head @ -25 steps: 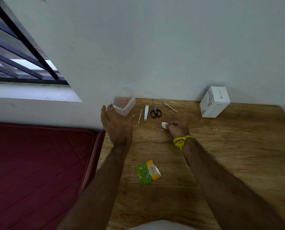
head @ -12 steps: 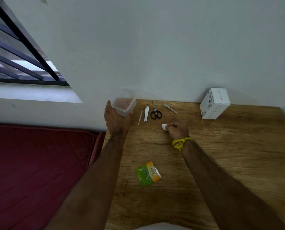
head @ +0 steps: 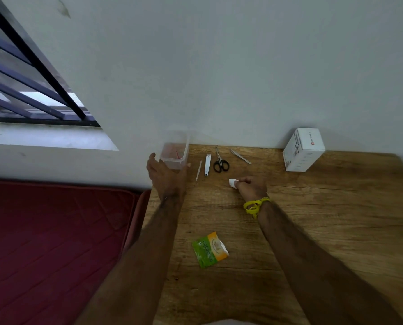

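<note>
A clear plastic container stands at the far left corner of the wooden table, with something red inside. My left hand wraps around its near side, thumb on the right and fingers on the left. My right hand pinches a small white wipe or pad against the table, a yellow band on its wrist. Beyond it lie a thin pale stick, a white nail clipper, black-handled scissors and metal tweezers in a row.
A white box stands at the back right by the wall. A green and orange sachet lies near the table's front. A dark red mattress borders the table's left edge, below a barred window.
My left hand moved forward from above the table and took hold of the clear container. My right hand stayed on the white pad.
</note>
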`<move>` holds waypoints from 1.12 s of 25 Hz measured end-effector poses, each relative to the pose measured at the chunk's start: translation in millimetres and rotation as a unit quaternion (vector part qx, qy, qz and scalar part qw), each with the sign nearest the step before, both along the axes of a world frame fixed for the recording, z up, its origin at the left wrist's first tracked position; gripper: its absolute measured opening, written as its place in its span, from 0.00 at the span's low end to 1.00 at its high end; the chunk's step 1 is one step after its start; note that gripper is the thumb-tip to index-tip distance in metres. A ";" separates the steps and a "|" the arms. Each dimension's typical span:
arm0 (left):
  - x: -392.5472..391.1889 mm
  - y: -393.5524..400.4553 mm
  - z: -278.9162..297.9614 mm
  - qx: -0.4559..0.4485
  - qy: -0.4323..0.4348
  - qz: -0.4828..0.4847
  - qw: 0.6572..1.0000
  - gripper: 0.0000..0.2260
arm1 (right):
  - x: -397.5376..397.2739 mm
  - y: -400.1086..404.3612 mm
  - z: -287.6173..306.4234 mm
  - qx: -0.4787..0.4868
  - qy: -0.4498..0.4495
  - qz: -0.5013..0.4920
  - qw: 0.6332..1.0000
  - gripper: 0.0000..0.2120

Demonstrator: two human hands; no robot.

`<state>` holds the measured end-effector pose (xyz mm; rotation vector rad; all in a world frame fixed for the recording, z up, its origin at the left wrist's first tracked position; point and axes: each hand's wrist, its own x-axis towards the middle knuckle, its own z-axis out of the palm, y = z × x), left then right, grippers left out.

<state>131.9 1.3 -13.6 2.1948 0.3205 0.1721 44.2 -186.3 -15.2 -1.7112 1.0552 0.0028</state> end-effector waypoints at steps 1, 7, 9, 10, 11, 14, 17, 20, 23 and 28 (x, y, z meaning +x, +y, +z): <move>-10.8 -0.5 -1.7 0.042 -0.030 0.012 0.999 0.41 | 0.3 0.4 0.2 -0.004 0.001 -0.002 1.000 0.10; -44.2 -26.4 -10.3 0.109 0.035 -0.151 0.982 0.11 | 0.4 1.3 -1.8 -0.013 0.006 0.007 1.000 0.11; -32.7 -35.9 -5.9 0.128 0.063 -0.140 0.980 0.10 | -1.1 0.4 -1.7 -0.010 -0.001 0.009 1.000 0.11; -28.3 -39.3 -4.0 0.133 0.072 -0.129 0.980 0.10 | -1.5 0.1 -1.4 -0.011 -0.005 0.008 1.000 0.11; -25.0 -41.2 -3.4 0.134 0.080 -0.121 0.980 0.09 | -1.5 0.0 -1.5 -0.011 -0.008 0.006 1.000 0.10; -21.9 -43.5 -2.1 0.157 0.104 -0.105 0.976 0.09 | 0.0 0.3 -2.2 -0.011 -0.009 0.000 1.000 0.10; -17.2 -46.3 2.8 0.204 0.137 -0.127 0.961 0.08 | 0.6 -0.3 -5.0 -0.017 -0.011 0.002 1.000 0.10; -19.1 -48.5 1.5 0.288 0.127 -0.194 0.929 0.10 | -2.1 -1.3 -6.0 -0.005 -0.022 0.008 1.000 0.11; -19.2 -48.0 -2.7 0.331 0.102 -0.234 0.908 0.11 | -4.0 -3.0 -7.1 0.005 -0.030 0.019 0.999 0.11; -48.7 -38.9 11.3 0.126 0.121 -0.192 0.966 0.09 | -5.8 -2.5 -9.3 -0.007 -0.042 0.024 0.999 0.11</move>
